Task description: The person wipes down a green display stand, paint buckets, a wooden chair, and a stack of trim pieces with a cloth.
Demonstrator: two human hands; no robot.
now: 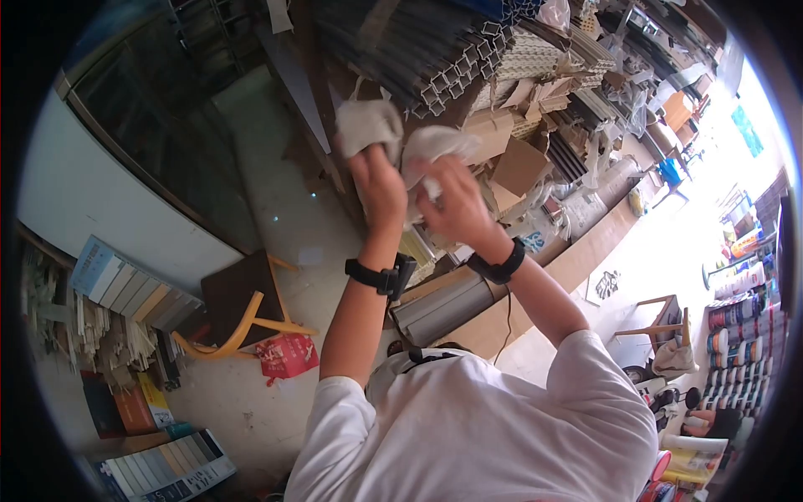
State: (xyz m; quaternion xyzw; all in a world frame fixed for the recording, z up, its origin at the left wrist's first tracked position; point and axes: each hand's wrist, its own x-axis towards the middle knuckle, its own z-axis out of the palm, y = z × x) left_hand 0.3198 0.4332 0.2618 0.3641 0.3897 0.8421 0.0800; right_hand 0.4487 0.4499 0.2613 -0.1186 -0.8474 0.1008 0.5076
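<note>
Both of my hands are raised in front of a shelf of stacked material, each with a whitish, glove-like cloth. My left hand (381, 188) has its fingers closed on one off-white cloth (368, 125), which bunches up beyond the fingertips. Close beside it, my right hand (462, 203) curls its fingers around a second whitish cloth (439, 144). Motion blurs both cloths, and part of the fingers is hidden behind them. Black bands with small devices circle both wrists. Right behind the cloths lie dark metal profiles (460, 71) with open square ends.
Torn cardboard (520, 167) and bundled strips fill the shelf. Below it lies a grey roll (443, 309). A brown chair (238, 293) and a red bag (287, 357) are at left, near sample books (167, 468). Another chair (661, 322) and stacked cans (740, 356) stand at right.
</note>
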